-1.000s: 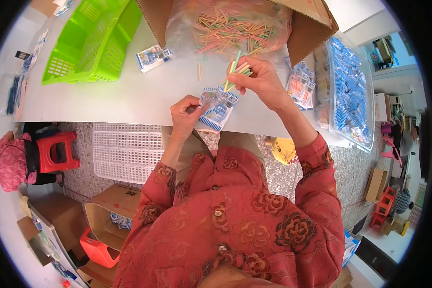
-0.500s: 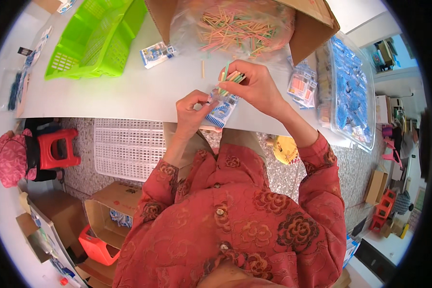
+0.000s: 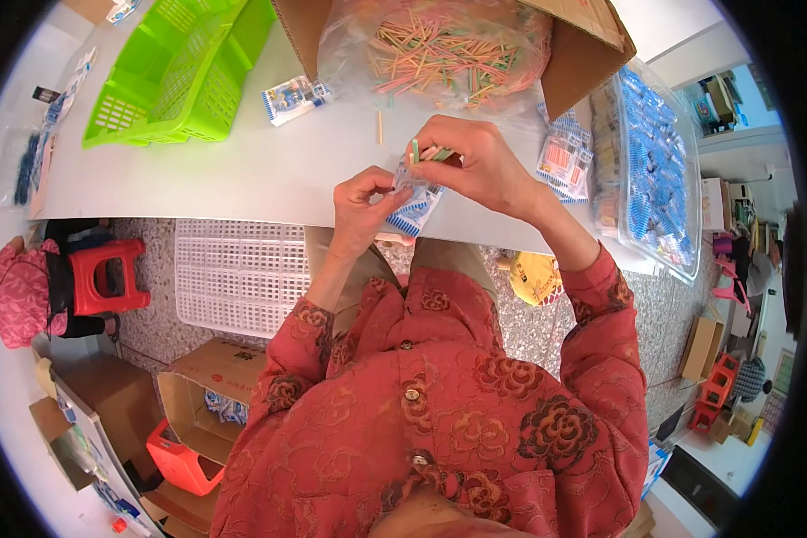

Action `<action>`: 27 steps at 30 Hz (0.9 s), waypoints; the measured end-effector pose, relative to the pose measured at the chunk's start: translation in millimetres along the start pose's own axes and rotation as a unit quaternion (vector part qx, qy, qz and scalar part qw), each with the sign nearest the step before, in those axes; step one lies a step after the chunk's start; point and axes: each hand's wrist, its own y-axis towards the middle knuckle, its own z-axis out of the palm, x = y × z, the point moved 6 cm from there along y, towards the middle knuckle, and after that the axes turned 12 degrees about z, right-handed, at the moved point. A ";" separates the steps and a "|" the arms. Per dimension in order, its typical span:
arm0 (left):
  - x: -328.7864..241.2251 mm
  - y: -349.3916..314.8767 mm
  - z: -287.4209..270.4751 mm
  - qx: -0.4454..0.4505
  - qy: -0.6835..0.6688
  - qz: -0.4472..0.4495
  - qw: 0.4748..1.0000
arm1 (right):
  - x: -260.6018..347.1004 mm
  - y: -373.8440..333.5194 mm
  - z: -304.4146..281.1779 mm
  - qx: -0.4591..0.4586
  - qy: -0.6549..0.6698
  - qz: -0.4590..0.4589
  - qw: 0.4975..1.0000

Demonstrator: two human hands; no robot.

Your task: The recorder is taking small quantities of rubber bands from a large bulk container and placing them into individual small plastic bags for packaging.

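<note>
My left hand (image 3: 365, 206) pinches the open mouth of a small blue-and-white packet (image 3: 412, 213) at the table's near edge. Just above that mouth, my right hand (image 3: 475, 169) is closed on a small bunch of thin pastel sticks (image 3: 435, 154), green, pink and cream. The lower ends of the sticks are partly hidden by my fingers and the clear part of the packet. Beyond my hands, a clear plastic bag (image 3: 345, 58) full of loose sticks (image 3: 448, 54) lies in the opening of a cardboard box (image 3: 587, 54). One single stick (image 3: 379, 126) lies on the table.
A green basket (image 3: 166, 81) stands at the far left, with a packet (image 3: 291, 99) beside it. On the right are filled packets (image 3: 565, 161) and a clear bin (image 3: 659, 179) heaped with blue packets. Below the table edge stands a white crate (image 3: 240, 278); another person (image 3: 29, 291) is at left.
My right hand has turned slightly and moved lower over the packet, and less of the stick bunch shows. My left hand keeps its pinch on the packet, shifted a little right.
</note>
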 end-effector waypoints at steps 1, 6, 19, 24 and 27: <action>-1.2 1.2 0.1 0.001 0.000 0.000 1.000 | -1.7 1.3 -1.1 -0.002 -0.006 0.017 1.000; -12.6 11.7 1.4 0.015 0.092 0.026 0.995 | -1.8 6.7 -8.7 0.001 -0.007 0.040 0.999; -8.8 9.9 9.2 0.006 -0.050 -0.060 0.997 | -7.1 8.1 -8.5 -0.104 -0.039 -0.092 0.990; -13.8 12.6 3.6 -0.049 -0.092 -0.060 0.993 | -21.5 6.4 4.5 0.002 0.099 0.107 0.989; -18.0 13.9 6.6 -0.026 -0.061 -0.061 0.996 | -38.2 5.0 12.4 0.006 0.137 0.136 0.981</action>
